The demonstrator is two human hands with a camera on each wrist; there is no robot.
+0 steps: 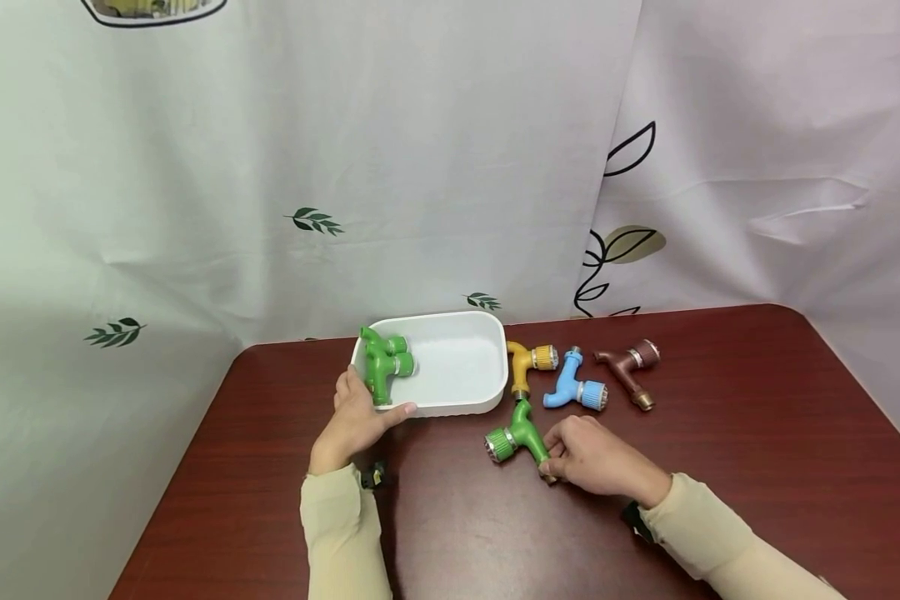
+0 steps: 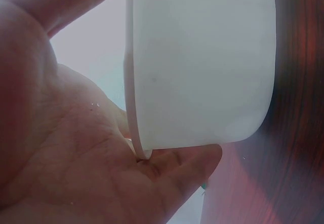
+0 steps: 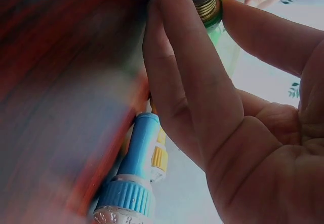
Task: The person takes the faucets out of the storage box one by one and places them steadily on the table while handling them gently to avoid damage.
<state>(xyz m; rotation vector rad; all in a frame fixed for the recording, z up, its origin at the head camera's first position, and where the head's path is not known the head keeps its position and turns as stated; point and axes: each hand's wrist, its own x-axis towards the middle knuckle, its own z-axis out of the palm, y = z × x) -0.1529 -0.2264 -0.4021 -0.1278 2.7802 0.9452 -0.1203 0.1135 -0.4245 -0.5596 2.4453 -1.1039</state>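
As the left hand [image 1: 352,421] holds its near-left corner, white tray [image 1: 457,375]: stands on the tabletop [image 1: 450,517], two green taps [image 1: 380,375] lying inside at its left end.
Left grip: spread round the tray's corner, thumb along the near rim, fingers against the left wall.
Right hand [image 1: 592,454]: pinches the threaded end of a third green tap [image 1: 525,433].
Third green tap: just off the tray's near-right corner.
Other taps: right of the tray, yellow tap [image 1: 521,367] nearest, then blue tap [image 1: 567,383], maroon tap [image 1: 630,371] farthest.

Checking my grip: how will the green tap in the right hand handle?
The green tap looks plastic, so probably stiff. Pinched near its threaded end, it may droop at the knob. Its branching shape should resist rolling.
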